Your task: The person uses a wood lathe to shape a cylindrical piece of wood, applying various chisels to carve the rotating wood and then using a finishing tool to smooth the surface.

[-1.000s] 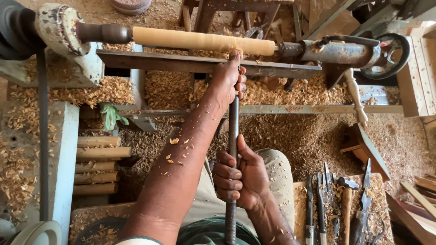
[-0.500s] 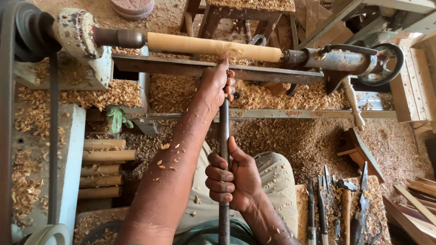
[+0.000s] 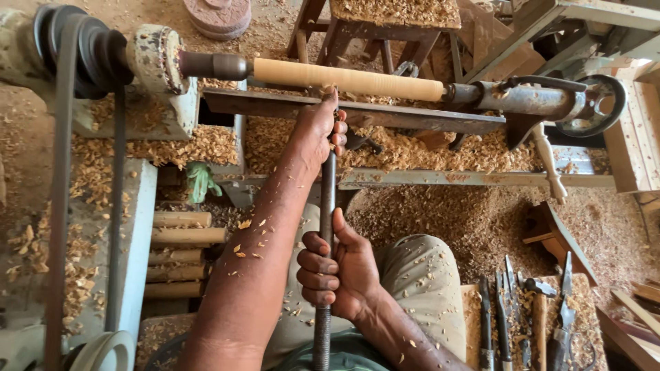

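Roughing cut under way, by look of it: your left hand [image 3: 320, 130] presses long chisel [image 3: 326, 227] on tool rest [image 3: 412, 118], fingers wrapped; right hand [image 3: 340, 275] fingers clenched round handle. Pale wooden spindle [image 3: 347, 79] upper centre. Next: steady sideways sweep.

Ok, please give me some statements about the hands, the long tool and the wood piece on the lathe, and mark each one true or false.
1. The left hand holds the front end of the long metal tool on the tool rest. True.
2. The right hand is lifted away from the tool. False: its grip is closed around the tool's shaft, lower down near the body.
3. The pale wooden cylinder is mounted across the lathe. True.
4. The wood shavings lie only inside a box. False: they cover the lathe bed and the floor, and flecks stick to the left forearm.
5. The spare hand tools lie at the person's left. False: they lie at the right.
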